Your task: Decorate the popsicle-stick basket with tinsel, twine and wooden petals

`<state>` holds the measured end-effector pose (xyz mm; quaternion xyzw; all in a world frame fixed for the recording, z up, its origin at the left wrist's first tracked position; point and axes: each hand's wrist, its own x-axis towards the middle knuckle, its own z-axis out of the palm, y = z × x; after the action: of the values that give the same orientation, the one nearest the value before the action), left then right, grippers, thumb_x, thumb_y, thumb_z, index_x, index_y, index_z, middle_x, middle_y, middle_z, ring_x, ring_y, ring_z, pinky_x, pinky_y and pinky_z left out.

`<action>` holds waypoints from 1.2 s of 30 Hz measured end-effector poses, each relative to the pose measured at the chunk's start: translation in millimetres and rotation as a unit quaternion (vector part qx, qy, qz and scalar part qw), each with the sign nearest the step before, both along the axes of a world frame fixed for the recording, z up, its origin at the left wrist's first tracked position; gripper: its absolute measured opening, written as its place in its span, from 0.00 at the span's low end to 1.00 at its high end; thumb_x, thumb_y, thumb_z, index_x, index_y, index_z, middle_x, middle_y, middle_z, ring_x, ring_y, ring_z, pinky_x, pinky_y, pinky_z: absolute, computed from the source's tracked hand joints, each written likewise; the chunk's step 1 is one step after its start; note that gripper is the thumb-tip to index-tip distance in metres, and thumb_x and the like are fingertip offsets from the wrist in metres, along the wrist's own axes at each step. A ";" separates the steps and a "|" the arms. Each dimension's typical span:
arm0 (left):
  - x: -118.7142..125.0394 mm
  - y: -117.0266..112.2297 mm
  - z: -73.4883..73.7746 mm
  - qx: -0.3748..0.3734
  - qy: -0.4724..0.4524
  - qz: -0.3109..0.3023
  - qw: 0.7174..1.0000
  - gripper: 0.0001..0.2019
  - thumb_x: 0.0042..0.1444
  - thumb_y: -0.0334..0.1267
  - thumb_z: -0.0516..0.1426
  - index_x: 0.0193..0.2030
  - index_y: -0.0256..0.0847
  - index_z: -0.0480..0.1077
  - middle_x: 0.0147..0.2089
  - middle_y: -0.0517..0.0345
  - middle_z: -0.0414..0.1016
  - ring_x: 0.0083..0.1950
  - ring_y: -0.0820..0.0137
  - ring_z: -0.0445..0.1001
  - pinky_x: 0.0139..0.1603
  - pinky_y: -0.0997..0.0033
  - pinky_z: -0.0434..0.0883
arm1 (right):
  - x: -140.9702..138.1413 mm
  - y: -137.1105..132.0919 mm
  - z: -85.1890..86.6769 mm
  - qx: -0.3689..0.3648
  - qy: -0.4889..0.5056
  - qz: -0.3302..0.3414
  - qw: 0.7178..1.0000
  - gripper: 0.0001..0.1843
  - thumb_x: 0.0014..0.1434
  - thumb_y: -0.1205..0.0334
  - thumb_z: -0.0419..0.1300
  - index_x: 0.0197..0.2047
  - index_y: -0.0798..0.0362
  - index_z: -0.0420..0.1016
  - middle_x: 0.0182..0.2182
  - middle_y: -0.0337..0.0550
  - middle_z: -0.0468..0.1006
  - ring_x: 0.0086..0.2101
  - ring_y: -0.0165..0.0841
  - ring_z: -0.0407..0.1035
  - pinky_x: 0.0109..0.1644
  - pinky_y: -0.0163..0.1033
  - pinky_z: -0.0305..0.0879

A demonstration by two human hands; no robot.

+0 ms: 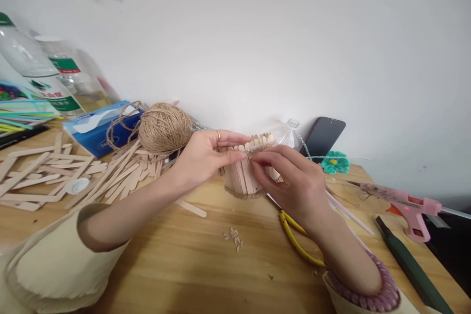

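Left hand steadies the popsicle-stick holder on my worktop while my right hand pinches twine at its rim; next I'd judge careful pressing.

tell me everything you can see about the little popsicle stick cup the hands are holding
The popsicle stick cup is a small round container made of pale wooden craft sticks standing side by side, rounded tips up. Jute-like twine rings its base, and another strand runs along the top rim. It stands upright on the wooden table, near the wall. The left hand grips its rim from the left, and the right hand pinches the twine at the rim from the front. Its inside is hidden.
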<state>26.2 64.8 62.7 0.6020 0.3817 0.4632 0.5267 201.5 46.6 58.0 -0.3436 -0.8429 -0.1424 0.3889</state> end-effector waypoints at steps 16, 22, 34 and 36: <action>2.0 1.1 -3.0 -0.016 0.013 0.007 1.000 0.14 0.45 0.34 0.64 0.41 0.36 0.76 0.45 0.53 0.80 0.46 0.64 0.76 0.48 0.69 0.71 | 1.2 -4.9 7.3 -0.050 -0.082 -0.042 0.994 0.08 0.58 0.71 0.54 0.30 0.57 0.73 0.26 0.43 0.76 0.23 0.27 0.66 0.25 0.33 0.61; 1.0 3.4 -4.0 -0.021 -0.005 -0.022 1.000 0.15 0.46 0.34 0.63 0.43 0.36 0.75 0.47 0.53 0.79 0.47 0.63 0.76 0.48 0.68 0.71 | 2.1 -3.4 7.1 -0.089 -0.038 -0.018 0.995 0.08 0.57 0.71 0.54 0.28 0.56 0.71 0.24 0.41 0.74 0.22 0.26 0.64 0.26 0.32 0.61; 0.5 1.9 -4.1 -0.029 -0.001 -0.030 0.999 0.15 0.46 0.33 0.63 0.43 0.36 0.75 0.45 0.54 0.80 0.47 0.65 0.76 0.47 0.71 0.72 | 7.6 -7.9 16.4 -0.078 -0.108 0.005 0.991 0.09 0.62 0.68 0.52 0.35 0.59 0.73 0.30 0.47 0.77 0.29 0.30 0.69 0.31 0.35 0.65; 0.3 1.8 -4.1 -0.020 0.015 -0.025 0.999 0.14 0.46 0.34 0.64 0.42 0.36 0.76 0.45 0.55 0.80 0.47 0.66 0.76 0.48 0.71 0.71 | 6.9 -8.9 16.0 -0.052 -0.141 -0.001 0.989 0.09 0.61 0.69 0.52 0.35 0.60 0.73 0.30 0.48 0.76 0.30 0.32 0.69 0.32 0.35 0.66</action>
<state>26.5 66.6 58.6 0.6077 0.3839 0.4331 0.5438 208.3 37.7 74.0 -0.3405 -0.8952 -0.1452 0.2480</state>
